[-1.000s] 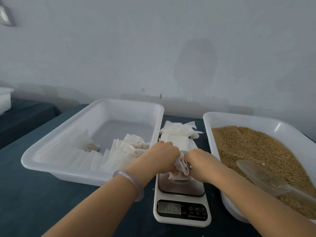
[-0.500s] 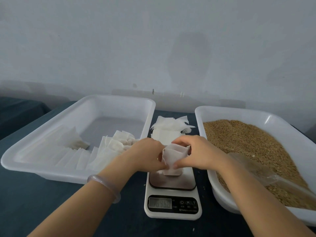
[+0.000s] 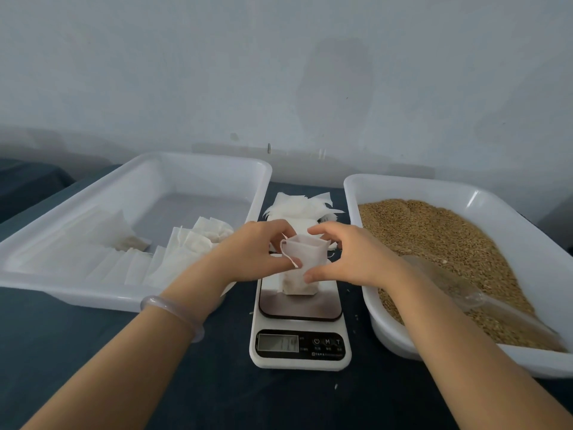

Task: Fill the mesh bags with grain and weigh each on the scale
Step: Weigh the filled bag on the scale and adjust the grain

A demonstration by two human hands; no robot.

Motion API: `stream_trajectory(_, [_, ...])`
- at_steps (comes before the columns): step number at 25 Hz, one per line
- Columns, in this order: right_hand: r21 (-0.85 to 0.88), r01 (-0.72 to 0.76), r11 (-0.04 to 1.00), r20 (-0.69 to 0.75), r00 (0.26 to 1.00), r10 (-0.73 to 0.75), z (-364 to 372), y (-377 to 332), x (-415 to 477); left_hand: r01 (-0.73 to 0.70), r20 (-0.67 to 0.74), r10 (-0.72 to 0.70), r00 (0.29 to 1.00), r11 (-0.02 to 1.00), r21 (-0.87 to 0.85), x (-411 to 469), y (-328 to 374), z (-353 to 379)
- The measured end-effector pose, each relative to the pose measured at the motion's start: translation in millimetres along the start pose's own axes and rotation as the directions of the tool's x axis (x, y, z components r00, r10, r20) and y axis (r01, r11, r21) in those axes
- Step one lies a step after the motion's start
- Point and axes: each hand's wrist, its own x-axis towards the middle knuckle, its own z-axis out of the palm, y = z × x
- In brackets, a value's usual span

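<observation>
A white mesh bag [image 3: 307,259] is standing upright on the dark plate of the scale [image 3: 300,310], its mouth open. The left hand [image 3: 248,252] is holding the bag's left rim, fingers curled in over the top edge. The right hand [image 3: 353,259] is holding the right side, thumb pressing low on the front face and fingers curving over the far rim. The scale is sitting on the dark table [image 3: 93,352] between two white trays, and its display is showing digits too blurred to read. The left tray [image 3: 201,175] is holding a row of white bags [image 3: 186,249] leaning against one another along its near side. The right tray [image 3: 403,181] is holding brown grain [image 3: 434,237], with a clear plastic scoop [image 3: 449,283] lying on the grain near the right forearm. A loose pile of flat bags [image 3: 300,206] is lying on the table just behind the scale. A pale bracelet [image 3: 173,318] is circling the left wrist.
</observation>
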Motion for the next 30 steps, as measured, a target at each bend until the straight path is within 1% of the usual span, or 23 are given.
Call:
stream_trajectory(10, [0.007,0.02,1.0,0.002,1.0,-0.02,2,4,2,0.035,0.006,-0.035,0.999,0.998,0.044,0,1,1])
stream_trajectory(13, [0.031,0.028,0.999,-0.007,1.0,-0.028,1,1,0,0.036,0.001,-0.036,0.999,0.996,0.084,0,2,0])
stream_trajectory(17, [0.085,0.128,0.988,-0.078,0.99,-0.121,1,-3,-4,0.054,-0.013,-0.053,0.999,0.99,0.129,1,2,-1])
stream_trajectory(21, [-0.035,0.099,0.994,-0.067,0.993,-0.101,1,-6,-4,0.07,-0.009,-0.07,0.998,0.992,0.108,1,2,1])
stream_trajectory(25, [-0.112,0.139,0.984,-0.099,0.984,-0.15,2,-5,-3,0.067,-0.026,-0.065,0.998,0.995,0.068,2,2,0])
stream_trajectory(28, [-0.123,0.175,0.977,-0.095,0.978,-0.187,4,-6,-1,0.067,-0.039,-0.065,0.997,0.997,0.042,1,3,2])
stream_trajectory(30, [-0.08,0.236,0.968,-0.112,0.963,-0.244,3,-6,-1,0.027,-0.063,-0.028,0.998,1.0,-0.012,0,4,1])
